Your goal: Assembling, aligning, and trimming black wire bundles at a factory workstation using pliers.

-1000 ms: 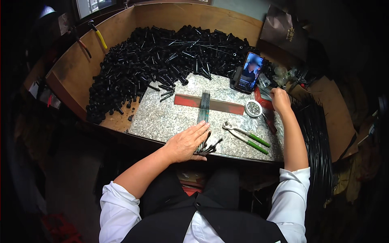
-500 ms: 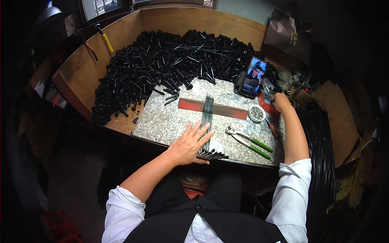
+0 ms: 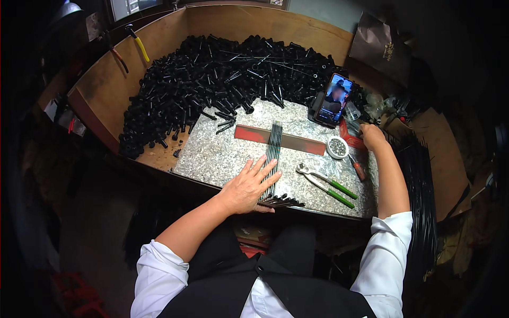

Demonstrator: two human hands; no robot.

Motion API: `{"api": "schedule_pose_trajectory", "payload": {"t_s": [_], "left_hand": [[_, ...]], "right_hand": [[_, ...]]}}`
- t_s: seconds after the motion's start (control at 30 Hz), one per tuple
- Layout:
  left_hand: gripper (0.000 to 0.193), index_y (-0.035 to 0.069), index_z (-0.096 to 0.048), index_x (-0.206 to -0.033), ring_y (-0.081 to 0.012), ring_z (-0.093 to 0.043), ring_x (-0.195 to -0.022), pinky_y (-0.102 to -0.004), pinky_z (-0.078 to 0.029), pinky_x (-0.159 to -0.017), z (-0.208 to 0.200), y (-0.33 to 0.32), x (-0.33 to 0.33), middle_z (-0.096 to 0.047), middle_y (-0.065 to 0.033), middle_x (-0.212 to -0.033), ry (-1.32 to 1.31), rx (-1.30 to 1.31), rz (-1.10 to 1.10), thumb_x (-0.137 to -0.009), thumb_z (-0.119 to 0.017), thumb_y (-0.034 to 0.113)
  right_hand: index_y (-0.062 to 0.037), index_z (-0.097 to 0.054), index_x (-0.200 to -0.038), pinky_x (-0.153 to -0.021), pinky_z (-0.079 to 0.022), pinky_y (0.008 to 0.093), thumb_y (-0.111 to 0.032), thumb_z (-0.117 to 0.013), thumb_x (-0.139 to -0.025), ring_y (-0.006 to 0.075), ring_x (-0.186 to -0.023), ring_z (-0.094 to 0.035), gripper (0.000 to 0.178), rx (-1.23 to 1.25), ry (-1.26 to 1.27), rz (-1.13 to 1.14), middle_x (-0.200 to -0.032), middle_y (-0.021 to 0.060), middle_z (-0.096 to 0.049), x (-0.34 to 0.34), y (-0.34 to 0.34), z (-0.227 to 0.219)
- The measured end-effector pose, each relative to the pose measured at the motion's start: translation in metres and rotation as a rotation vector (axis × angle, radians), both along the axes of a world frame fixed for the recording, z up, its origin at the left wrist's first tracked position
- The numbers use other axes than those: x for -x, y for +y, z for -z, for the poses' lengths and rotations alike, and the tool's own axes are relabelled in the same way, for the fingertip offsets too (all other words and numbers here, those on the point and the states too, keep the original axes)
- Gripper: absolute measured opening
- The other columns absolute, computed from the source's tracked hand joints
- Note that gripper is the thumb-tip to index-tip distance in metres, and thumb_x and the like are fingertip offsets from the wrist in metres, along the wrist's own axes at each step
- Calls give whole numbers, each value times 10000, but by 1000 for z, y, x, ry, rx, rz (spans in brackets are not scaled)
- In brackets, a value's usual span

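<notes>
In the head view, the left hand (image 3: 246,185), at lower centre, lies flat with fingers spread across a row of thin dark rods (image 3: 274,140), gripping nothing that shows. The rods run up the frame over a red-and-brown bar (image 3: 302,144) on the speckled bench (image 3: 212,164), their black ends fanned near its front edge. Right of centre, the right hand (image 3: 374,138) is at a red box (image 3: 355,141), fingers curled; I cannot tell whether they hold anything. A white dish (image 3: 338,157) of small metal bits sits just left of it, green-handled pincers (image 3: 340,199) below. The step in hand seems to be steadying the rods while reaching aside; the next move likely calls for light, even pressure from the left palm.
</notes>
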State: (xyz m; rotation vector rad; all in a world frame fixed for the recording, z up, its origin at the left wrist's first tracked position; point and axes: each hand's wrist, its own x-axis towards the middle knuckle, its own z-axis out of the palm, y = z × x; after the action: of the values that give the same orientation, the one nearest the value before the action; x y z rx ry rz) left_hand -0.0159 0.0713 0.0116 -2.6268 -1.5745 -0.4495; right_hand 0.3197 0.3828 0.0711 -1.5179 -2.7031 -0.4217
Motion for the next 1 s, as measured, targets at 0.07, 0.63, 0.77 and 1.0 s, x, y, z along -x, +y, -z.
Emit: {"api": "schedule_pose_trajectory", "payload": {"t_s": [0.07, 0.63, 0.77, 1.0], "left_hand": [[971, 61, -353, -1418, -421, -244, -1368, -551, -251, -1095, 1, 0, 0, -287, -214, -1469, -1, 2, -2, -717, -637, 670], [955, 103, -325, -1441, -428, -203, -1385, -542, -205, -1119, -2, 0, 1, -254, -207, -1493, -52, 57, -1, -715, -693, 603], [941, 119, -328, -1441, -426, -201, -1387, -541, -204, -1120, -5, -1, -1, -251, -205, -1494, -23, 82, -11, -719, -692, 600], [949, 98, -345, -1426, -415, -186, -1397, -536, -193, -1125, -3, -1, -3, -247, -207, -1497, -24, 72, -22, -705, -703, 599]], "right_hand": [[-36, -678, -821, -761, -513, 431, -62, -561, -799, 351, -861, -645, 122, 58, 59, 17, -877, 201, -662, -6, 9, 1], [-13, -609, -888, -797, -499, 412, 21, -615, -712, 330, -967, -578, 179, -259, -144, -23, -961, 155, -611, -9, -25, -11], [-3, -587, -887, -732, -485, 424, 67, -558, -705, 339, -876, -603, 198, -257, 177, -191, -882, 191, -606, 26, -54, -20], [-119, -611, -1148, -771, -504, 403, 1, -507, -789, 304, -926, -596, 392, -36, 346, -531, -917, 129, -598, 130, -102, 11]]}}
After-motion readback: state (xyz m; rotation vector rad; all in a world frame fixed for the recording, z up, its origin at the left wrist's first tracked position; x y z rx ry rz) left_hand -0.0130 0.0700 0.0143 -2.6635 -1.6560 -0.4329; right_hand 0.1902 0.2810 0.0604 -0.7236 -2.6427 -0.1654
